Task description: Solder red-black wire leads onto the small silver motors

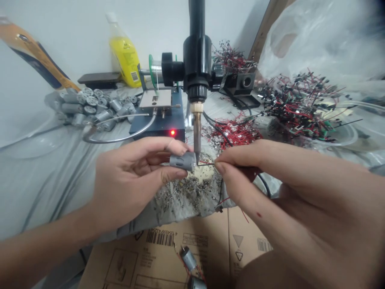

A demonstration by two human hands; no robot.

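Observation:
Between the thumb and fingers of my left hand (132, 172) lies a small grey electric motor (181, 161), its terminal end facing right. My right hand (258, 180) pinches a thin black wire (206, 164), whose end reaches the motor's terminals. A soldering iron (197, 132) hangs upright from a black holder, and its tip is right at the place where wire and motor meet. Whether the tip touches the terminal I cannot tell. Under my right hand, more of the wire and a red lead (224, 200) hang down.
A blue solder feeder (162, 124) with a solder spool (156, 71) stands behind my left hand. Grey motors (90, 104) are piled at left. Red wires (237, 130) and wired parts (300, 108) lie at right. Below, a motor (188, 258) rests over cardboard (120, 257).

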